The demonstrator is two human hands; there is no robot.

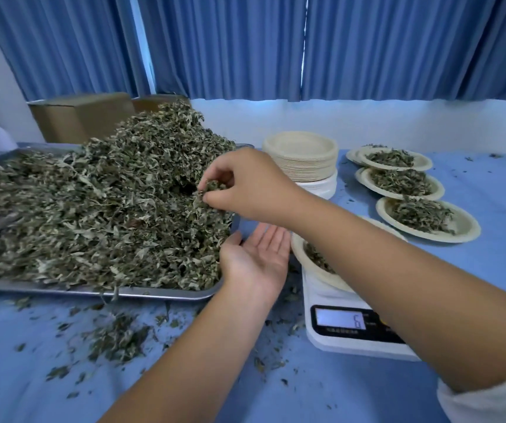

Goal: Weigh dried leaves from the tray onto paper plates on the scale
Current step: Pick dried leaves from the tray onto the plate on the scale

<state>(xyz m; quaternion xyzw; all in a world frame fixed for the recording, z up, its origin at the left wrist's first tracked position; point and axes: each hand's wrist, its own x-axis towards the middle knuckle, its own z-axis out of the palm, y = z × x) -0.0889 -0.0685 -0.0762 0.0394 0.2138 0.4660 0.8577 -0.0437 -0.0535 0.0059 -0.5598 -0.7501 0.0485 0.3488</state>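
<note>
I see blue curtains (245,41) across twelve o'clock, brown cardboard boxes (80,117) at ten o'clock, a white wall strip (367,123) at one, and a blue tablecloth (490,254) underneath.

Daylight through blue curtains (245,47); narrow curtain gap (305,41) blown out white. Scene moderately bright, even, strong cool blue cast. Shadows soft and shallow, darkest under tray rim (141,294). Dull sheen on tray metal. Scale display (340,319) backlit, digit legible. Wide-angle distortion: curtain folds slant at left and right edges. Overall slightly soft; dried leaves (108,209) smeared, fine detail lost.
</note>
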